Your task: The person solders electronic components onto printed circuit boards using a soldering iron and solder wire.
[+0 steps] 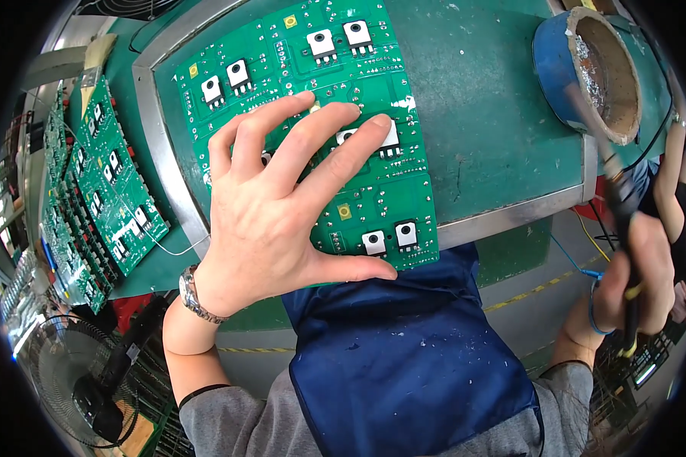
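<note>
My left hand (pixel 274 198) lies spread over a green circuit board (pixel 389 179), fingers apart and thumb along its near edge. White-and-black three-legged components (pixel 406 234) stand on the board in pairs; some are covered by my fingers. At the right, my right hand (pixel 648 266) is wrapped round the dark handle of a soldering iron (pixel 625 206), somewhat smeared by motion. The iron's shaft points up toward a round blue pot (pixel 552 68) with a thick pale rim and shiny metal scraps inside. Whether the tip touches the pot, I cannot tell.
Several similar circuit boards (pixel 114 175) stand close together at the left, below a brush (pixel 99 57). A metal strip (pixel 511 209) edges the green worktop (pixel 480 137). A fan (pixel 88 381) stands lower left. Another person's arm (pixel 669 175) shows at the far right.
</note>
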A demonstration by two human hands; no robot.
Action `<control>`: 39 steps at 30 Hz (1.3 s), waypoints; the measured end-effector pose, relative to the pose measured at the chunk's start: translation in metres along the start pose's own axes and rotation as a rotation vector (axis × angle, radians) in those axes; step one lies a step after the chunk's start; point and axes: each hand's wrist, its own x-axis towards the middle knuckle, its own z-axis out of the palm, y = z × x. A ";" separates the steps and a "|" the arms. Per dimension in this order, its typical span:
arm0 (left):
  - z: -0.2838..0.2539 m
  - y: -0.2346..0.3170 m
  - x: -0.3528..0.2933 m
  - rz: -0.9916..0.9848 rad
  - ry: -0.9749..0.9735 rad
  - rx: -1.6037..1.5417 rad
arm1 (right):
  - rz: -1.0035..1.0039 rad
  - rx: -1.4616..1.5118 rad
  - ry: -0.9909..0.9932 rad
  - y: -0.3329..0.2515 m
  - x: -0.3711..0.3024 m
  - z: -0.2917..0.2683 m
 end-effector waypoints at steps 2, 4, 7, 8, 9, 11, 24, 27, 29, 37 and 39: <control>0.000 0.000 0.000 0.007 0.008 0.005 | 0.230 -0.129 0.171 0.001 -0.013 0.007; 0.000 0.000 -0.001 0.018 0.009 0.032 | 0.361 -0.292 0.241 0.004 -0.025 0.013; 0.000 0.001 -0.002 0.022 0.004 0.030 | 0.425 -0.251 0.306 0.007 -0.034 0.013; 0.000 0.001 -0.003 0.017 0.011 0.009 | 0.426 -0.237 0.335 0.008 -0.034 0.013; 0.000 0.001 -0.003 0.022 0.018 0.007 | 0.501 -0.275 0.267 0.006 -0.034 0.010; 0.000 0.001 -0.003 0.032 0.028 0.007 | 0.512 -0.270 0.269 0.006 -0.033 0.010; 0.001 0.002 -0.005 0.057 0.058 0.046 | 0.520 -0.132 0.484 -0.004 -0.034 0.015; -0.001 0.003 -0.007 0.061 0.051 0.052 | 0.612 -0.140 0.378 -0.011 -0.035 0.014; -0.001 0.003 -0.007 0.058 0.057 0.060 | 0.606 -0.099 0.452 -0.017 -0.036 0.018; -0.004 -0.004 -0.011 0.069 0.148 -0.154 | 0.546 0.302 0.367 -0.041 -0.036 0.064; -0.009 -0.006 -0.022 0.023 0.234 -0.152 | 0.462 0.415 0.431 -0.040 -0.030 0.081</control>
